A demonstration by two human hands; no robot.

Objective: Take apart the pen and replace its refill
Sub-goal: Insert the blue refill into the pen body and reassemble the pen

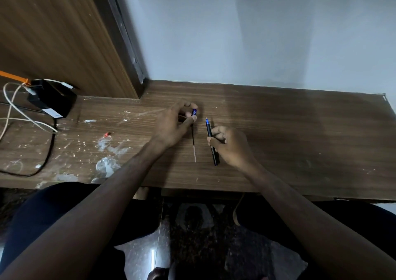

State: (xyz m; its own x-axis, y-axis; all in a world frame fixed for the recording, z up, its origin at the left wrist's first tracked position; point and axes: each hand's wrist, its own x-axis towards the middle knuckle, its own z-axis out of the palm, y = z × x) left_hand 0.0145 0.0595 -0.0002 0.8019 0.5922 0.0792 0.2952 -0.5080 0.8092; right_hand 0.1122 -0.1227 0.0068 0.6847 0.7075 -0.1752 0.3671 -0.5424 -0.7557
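At the far left of the wooden table [278, 129], a black adapter box [52, 98] sits against the wood panel [53, 33], with white cables [19, 112] and a black cable [48, 151] looping toward the near edge; that corner is crowded. Just right of them, pale paint smears [107, 164] and a small red scrap [106, 134] mark the surface. Toward the middle, the left hand [173, 125] rests on the table with its fingers curled narrowly around a small blue pen piece [194, 112], pinched between thumb and fingertips. Under and just beside that hand, a thin refill [194, 145] lies flat on the wood, dark along its far part and pale at its near end, pointing toward the near edge. Close to its right, apart from it, the right hand [232, 146] grips the dark pen barrel [212, 144] with fingers closed on its middle, the blue tip aimed away toward the wall [235, 33]. Beyond the right hand the tabletop runs bare to its right corner, giving wide room there. The back edge meets the wall; the near edge lies above the person's knees.
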